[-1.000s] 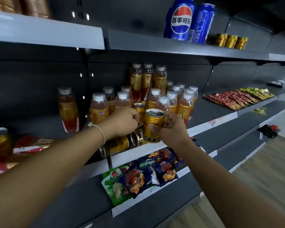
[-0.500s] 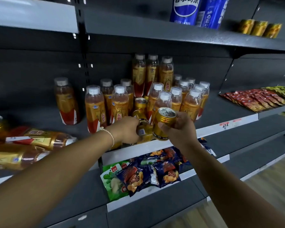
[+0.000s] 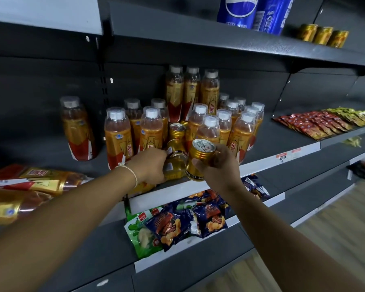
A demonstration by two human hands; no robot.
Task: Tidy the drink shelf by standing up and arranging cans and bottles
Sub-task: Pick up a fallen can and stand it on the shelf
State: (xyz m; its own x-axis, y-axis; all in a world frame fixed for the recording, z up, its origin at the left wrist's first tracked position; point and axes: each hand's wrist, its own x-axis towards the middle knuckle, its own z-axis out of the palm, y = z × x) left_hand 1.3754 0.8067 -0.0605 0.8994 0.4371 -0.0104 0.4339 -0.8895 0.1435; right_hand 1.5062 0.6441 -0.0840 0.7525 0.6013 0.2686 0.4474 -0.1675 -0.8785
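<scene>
Gold can (image 3: 201,160) gripped in right hand (image 3: 218,165), fingers curled round its side, can tilted slightly, top facing camera, at front edge of drink shelf (image 3: 268,163). Left hand (image 3: 152,166) beside it, fingers wrapped round second gold can (image 3: 175,165), tipped over and touching first. Third can (image 3: 177,131) upright just behind. Farther back: orange bottles (image 3: 217,125) standing clustered, three taller at rear. Fallen bottles (image 3: 38,182) lying far left.
</scene>
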